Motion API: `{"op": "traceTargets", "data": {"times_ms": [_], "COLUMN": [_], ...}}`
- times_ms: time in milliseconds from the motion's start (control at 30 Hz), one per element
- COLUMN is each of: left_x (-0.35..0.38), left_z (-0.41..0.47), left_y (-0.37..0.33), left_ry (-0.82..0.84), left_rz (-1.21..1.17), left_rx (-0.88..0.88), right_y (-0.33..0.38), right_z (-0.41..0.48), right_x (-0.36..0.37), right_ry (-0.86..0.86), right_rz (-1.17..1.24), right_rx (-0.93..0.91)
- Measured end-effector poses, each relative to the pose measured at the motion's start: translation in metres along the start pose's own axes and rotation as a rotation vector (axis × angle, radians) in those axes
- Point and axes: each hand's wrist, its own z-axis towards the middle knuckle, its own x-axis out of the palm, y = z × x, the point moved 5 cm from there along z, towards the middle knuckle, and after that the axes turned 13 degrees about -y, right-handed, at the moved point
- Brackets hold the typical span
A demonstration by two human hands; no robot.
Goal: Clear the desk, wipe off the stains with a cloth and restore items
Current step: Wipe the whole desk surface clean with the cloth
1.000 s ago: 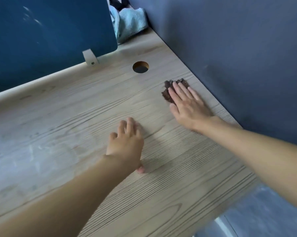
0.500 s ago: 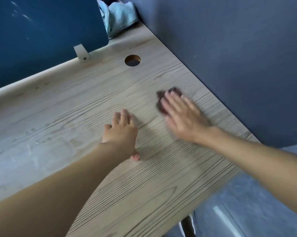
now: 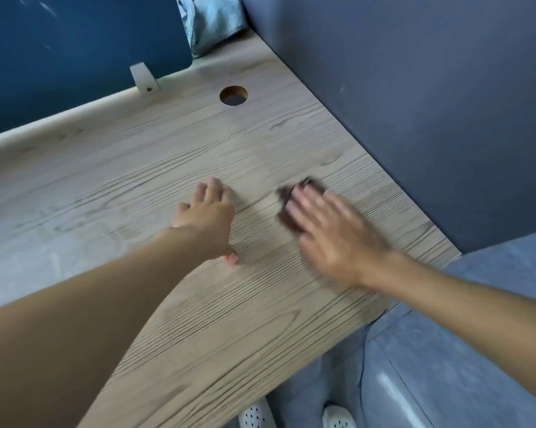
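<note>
Brown cloth [image 3: 284,209] lies on wood-grain desk [image 3: 130,168], near grey wall [image 3: 415,103], under blurred right hand [image 3: 331,233]; fingers straight, pressing it flat. Left hand [image 3: 208,219] just beside, fingers relaxed, palm down on desk.

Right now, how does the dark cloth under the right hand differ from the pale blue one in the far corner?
The dark cloth is brown, pressed flat on the desk under the right hand and mostly covered. The pale blue cloth is bunched and untouched. Both lie near the grey wall.
</note>
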Motion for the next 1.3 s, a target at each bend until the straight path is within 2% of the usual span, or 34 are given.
{"op": "traceTargets", "data": {"times_ms": [67, 133, 167, 333, 400, 533, 600, 667, 700, 733, 800, 867, 933, 1033, 1100, 1200, 1267, 1300], "left_x": [-0.006, -0.011, -0.011, 0.015, 0.019, 0.019, 0.012, 0.003, 0.000, -0.001, 0.010, 0.037, 0.058, 0.064, 0.064, 0.059, 0.054, 0.053], "left_z": [-0.005, -0.013, -0.018, -0.046, -0.049, -0.049, -0.056, -0.074, -0.089, -0.106, -0.133, -0.133, -0.121, -0.102, -0.084, -0.058, -0.064, -0.072], "left_y": [-0.003, -0.010, -0.013, -0.019, -0.016, -0.018, -0.025, -0.044, -0.060, -0.079, -0.127, -0.164, -0.183, -0.167, -0.124, -0.063, -0.071, -0.089], "left_ry": [-0.028, -0.080, -0.111, -0.248, -0.285, -0.286, -0.288, -0.414, -0.530, -0.659, -0.785, -0.667, -0.535, -0.523, -0.505, -0.422, -0.453, -0.481], "left_rz": [0.003, 0.032, 0.033, -0.049, -0.106, -0.153, -0.228, -0.423, -0.524, -0.607, -0.685, -0.696, -0.632, -0.448, -0.287, -0.158, -0.134, -0.131], "left_rx": [-0.018, -0.042, -0.048, -0.021, -0.035, -0.098, -0.171, -0.334, -0.401, -0.437, -0.452, -0.510, -0.562, -0.430, -0.349, -0.367, -0.352, -0.278], "right_y": [0.049, 0.048, 0.032, -0.077, -0.051, 0.067, 0.083, 0.065, 0.046, 0.021, -0.029, -0.052, -0.055, -0.054, -0.055, -0.053, -0.051, -0.051], "right_z": [-0.047, -0.061, -0.054, -0.010, -0.023, -0.091, -0.098, -0.079, -0.066, -0.052, -0.033, -0.028, -0.031, -0.034, -0.031, -0.030, -0.031, -0.028], "right_x": [-0.006, -0.010, -0.008, -0.007, -0.007, -0.014, -0.024, -0.037, -0.041, -0.042, -0.034, -0.014, -0.001, 0.000, -0.001, 0.000, 0.000, -0.001], "right_ry": [0.033, 0.113, 0.104, 0.068, 0.030, 0.064, 0.128, 0.183, 0.140, 0.027, -0.081, -0.020, 0.010, -0.005, -0.016, 0.003, 0.028, 0.021], "right_rz": [0.128, 0.200, 0.185, 0.006, 0.000, 0.181, 0.278, 0.520, 0.623, 0.653, 0.456, 0.194, 0.090, 0.058, 0.050, 0.026, -0.007, -0.020], "right_rx": [-0.293, -0.446, -0.448, 0.220, 0.202, -0.208, -0.242, -0.103, 0.012, 0.140, 0.281, 0.260, 0.200, 0.161, 0.151, 0.143, 0.134, 0.128]}}
